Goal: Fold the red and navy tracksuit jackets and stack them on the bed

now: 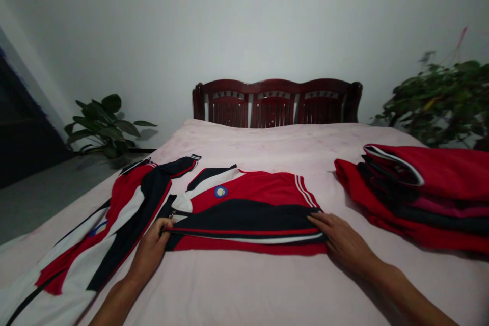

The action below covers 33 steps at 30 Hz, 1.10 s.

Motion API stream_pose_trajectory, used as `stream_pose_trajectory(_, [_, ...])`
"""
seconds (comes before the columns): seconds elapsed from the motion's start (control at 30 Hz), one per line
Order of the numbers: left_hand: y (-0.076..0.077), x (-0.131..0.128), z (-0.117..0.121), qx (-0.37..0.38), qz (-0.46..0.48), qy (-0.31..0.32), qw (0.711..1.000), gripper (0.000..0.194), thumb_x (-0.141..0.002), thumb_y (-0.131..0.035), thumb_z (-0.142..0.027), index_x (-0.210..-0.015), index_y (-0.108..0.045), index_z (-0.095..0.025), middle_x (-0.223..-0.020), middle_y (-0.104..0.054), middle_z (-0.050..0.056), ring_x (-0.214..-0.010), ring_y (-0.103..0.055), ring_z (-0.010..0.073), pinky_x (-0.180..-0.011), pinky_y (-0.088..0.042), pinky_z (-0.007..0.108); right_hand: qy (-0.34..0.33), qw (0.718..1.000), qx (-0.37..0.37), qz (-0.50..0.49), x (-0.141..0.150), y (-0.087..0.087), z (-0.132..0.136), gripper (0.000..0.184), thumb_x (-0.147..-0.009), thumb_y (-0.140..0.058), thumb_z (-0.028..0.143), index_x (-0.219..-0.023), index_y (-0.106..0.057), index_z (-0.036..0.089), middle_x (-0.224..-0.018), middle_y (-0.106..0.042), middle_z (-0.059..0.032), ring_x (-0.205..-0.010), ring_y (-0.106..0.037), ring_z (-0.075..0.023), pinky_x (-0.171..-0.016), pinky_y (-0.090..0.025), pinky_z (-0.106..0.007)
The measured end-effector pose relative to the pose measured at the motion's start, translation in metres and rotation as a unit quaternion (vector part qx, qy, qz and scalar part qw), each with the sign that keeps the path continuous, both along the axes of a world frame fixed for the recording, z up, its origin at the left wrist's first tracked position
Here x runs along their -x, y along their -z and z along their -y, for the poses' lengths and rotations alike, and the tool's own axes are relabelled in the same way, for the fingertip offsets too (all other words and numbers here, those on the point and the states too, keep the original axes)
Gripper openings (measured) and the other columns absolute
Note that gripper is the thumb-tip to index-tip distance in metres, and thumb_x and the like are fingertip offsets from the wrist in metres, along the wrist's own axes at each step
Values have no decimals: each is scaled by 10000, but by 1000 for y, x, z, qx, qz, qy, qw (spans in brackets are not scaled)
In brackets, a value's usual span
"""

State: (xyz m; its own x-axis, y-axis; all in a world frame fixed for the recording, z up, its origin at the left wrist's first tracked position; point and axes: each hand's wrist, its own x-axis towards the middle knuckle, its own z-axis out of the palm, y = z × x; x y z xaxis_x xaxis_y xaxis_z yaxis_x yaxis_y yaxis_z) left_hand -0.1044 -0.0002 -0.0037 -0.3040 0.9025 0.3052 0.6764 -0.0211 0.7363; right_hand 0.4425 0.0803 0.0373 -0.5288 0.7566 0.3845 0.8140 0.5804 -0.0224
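A red, navy and white track jacket (252, 209) lies partly folded on the bed, a round blue badge facing up. My left hand (158, 232) pinches its edge near the white collar and zip. At the opposite end, my right hand (334, 234) grips the jacket by the striped hem, thumb and fingers closed on the cloth. The navy sleeve runs lengthwise between both hands. Left of my left hand, a second jacket of the same colours (130, 204) is spread out, its lower part reaching the near left corner.
A stack of folded red and dark clothes (431, 193) sits on the right side of the pink bed sheet (229, 290). A dark wooden headboard (275, 104) stands at the far end. Leafy plants flank the bed, one on the left (109, 122), another on the right (435, 97).
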Motion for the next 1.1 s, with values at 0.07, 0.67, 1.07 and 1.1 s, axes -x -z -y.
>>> stream_pose_trajectory(0.07, [-6, 5, 7, 17, -44, 31, 998, 109, -867, -469, -293, -885, -565, -244, -1046, -692, 36, -1036, -651, 230, -916, -503, 351, -17, 999, 29, 8, -11, 10, 7, 572, -830, -482, 208, -1397, -543, 251, -1425, -565, -89, -1281, -546, -268, -1077, -441, -485])
stream_pose_trajectory(0.67, [-48, -46, 39, 11, -320, 219, 922, 220, -825, -437, -20, -869, -532, -214, -918, -583, 39, -870, -518, 204, -759, -391, 340, -67, 994, -63, 51, 1, -14, 42, 323, -721, -585, 118, -1013, -665, 230, -915, -675, -76, -846, -605, -250, -764, -470, -394])
stream_pose_trajectory(1.07, [-106, -105, 42, 178, -204, 308, 912, 293, -915, -448, -171, -1136, -614, -268, -1190, -659, 23, -1082, -614, 178, -949, -471, 320, -29, 992, 113, -48, 30, -60, 77, 370, -941, -495, 362, -1282, -632, 316, -1257, -685, -54, -1124, -655, -238, -963, -547, -417])
stream_pose_trajectory(1.1, [-105, -118, 34, 157, -201, 316, 914, 311, -955, -445, -243, -1229, -590, -272, -1314, -620, 40, -1196, -577, 191, -1033, -444, 345, -31, 993, 108, -47, 48, -64, 73, 422, -956, -478, 392, -1356, -580, 303, -1341, -637, -65, -1206, -611, -248, -1022, -510, -445])
